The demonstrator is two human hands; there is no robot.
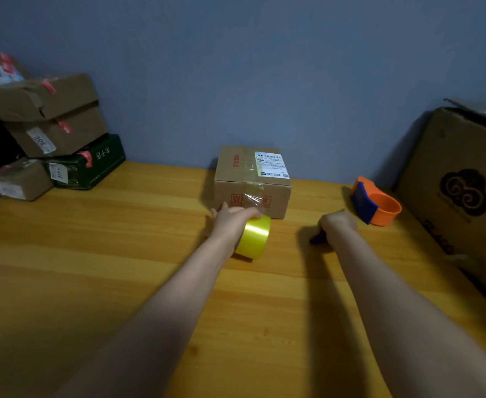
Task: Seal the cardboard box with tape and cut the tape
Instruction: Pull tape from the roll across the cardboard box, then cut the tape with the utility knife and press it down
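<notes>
A small cardboard box with a white label stands on the wooden table near the wall. Clear tape runs across its top and down its front face. My left hand grips a yellow tape roll that rests on the table just in front of the box. My right hand is to the right, closed over a small dark object; what that object is I cannot tell, since most of it is hidden under the fingers.
An orange and blue tape dispenser lies at the right, beside a large brown carton. A pile of several parcels is stacked at the far left against the blue wall. The wooden table stretches toward me.
</notes>
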